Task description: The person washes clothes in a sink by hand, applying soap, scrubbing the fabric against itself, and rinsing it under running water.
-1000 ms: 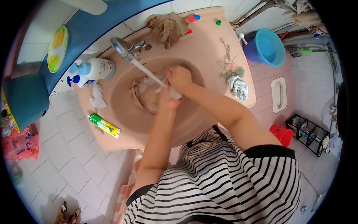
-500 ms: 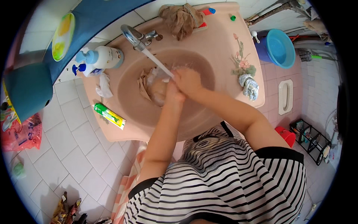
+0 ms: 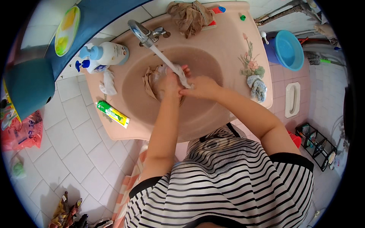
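Observation:
Under the running tap (image 3: 141,33), my two hands meet over the pink basin (image 3: 133,102). A wet, whitish strip of cloth (image 3: 183,78) runs between them in the water stream. My left hand (image 3: 173,84) supports the cloth, its fingertips curling up beyond it. From the right, my right hand (image 3: 205,88) grips the cloth's lower end. A beige-brown cloth (image 3: 149,81) lies in the basin beside my left hand, partly covered by it and by foamy water.
Pump bottles (image 3: 112,54), a crumpled white cloth (image 3: 108,83) and a green-yellow tube (image 3: 113,114) line the sink's left side. A brown cloth bundle (image 3: 188,19) sits behind the tap. On the right rim rests a patterned cloth (image 3: 257,88); a blue basin (image 3: 289,49) stands beyond.
My hands, earlier pressed together under the stream, have drawn slightly apart. The whitish cloth now shows stretched between them, and left fingertips have come into sight.

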